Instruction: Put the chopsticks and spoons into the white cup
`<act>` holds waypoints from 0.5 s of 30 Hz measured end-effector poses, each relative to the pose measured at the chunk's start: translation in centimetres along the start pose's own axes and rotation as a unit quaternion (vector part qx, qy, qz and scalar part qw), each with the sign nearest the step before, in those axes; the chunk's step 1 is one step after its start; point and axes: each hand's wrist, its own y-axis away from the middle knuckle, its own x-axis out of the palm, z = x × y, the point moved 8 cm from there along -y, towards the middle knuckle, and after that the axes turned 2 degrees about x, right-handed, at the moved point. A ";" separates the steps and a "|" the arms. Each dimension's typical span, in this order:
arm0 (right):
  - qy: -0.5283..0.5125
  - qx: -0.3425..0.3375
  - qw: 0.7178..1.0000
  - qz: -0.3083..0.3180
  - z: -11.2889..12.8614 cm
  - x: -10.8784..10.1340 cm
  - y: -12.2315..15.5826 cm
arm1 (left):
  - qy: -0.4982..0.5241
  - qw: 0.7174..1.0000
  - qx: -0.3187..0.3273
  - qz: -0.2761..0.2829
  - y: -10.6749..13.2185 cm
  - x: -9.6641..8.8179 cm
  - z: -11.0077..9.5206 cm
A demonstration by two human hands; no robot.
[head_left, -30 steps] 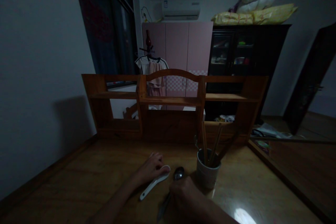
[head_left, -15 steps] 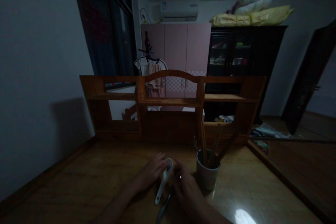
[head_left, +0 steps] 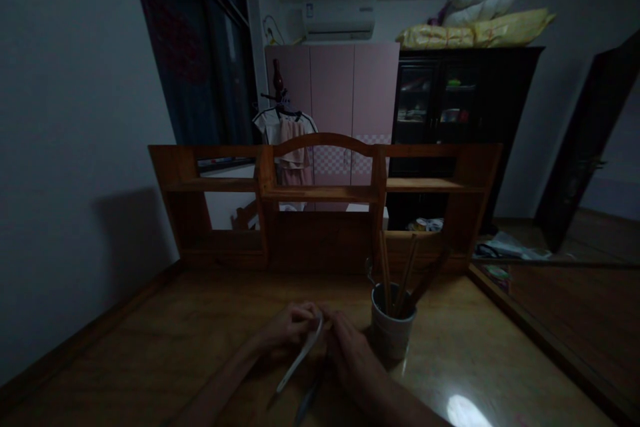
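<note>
A white soup spoon (head_left: 301, 353) is tilted over the table, its handle slanting down toward me on the left. My left hand (head_left: 290, 325) is closed around the bowl end, thumb and fingers pinching it. Fingertips of my right hand (head_left: 353, 350) meet the same bowl end from the right, fingers bent and pressed together; the exact contact is dim. Below the hands, a dark metal utensil (head_left: 307, 399) lies on the tabletop, its upper part hidden in shadow by my right hand. To the right of that hand stands a grey cup (head_left: 393, 333) holding chopsticks and other utensils.
Along the back of the wooden table (head_left: 210, 307) runs a wooden shelf unit (head_left: 320, 195). A wall (head_left: 65, 213) borders the left side, and a raised edge (head_left: 540, 340) lines the right. Beyond are a pink wardrobe (head_left: 333, 87) and a dark cabinet (head_left: 500, 93).
The soup spoon has been lifted and tipped, its handle swinging left. My left hand has shifted slightly down and left, and my right fingers have moved in to the bowl.
</note>
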 end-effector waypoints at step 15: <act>0.064 0.015 0.998 0.022 -1.1 0.8 0.0 | 0.056 0.995 -0.082 0.031 0.5 0.5 0.8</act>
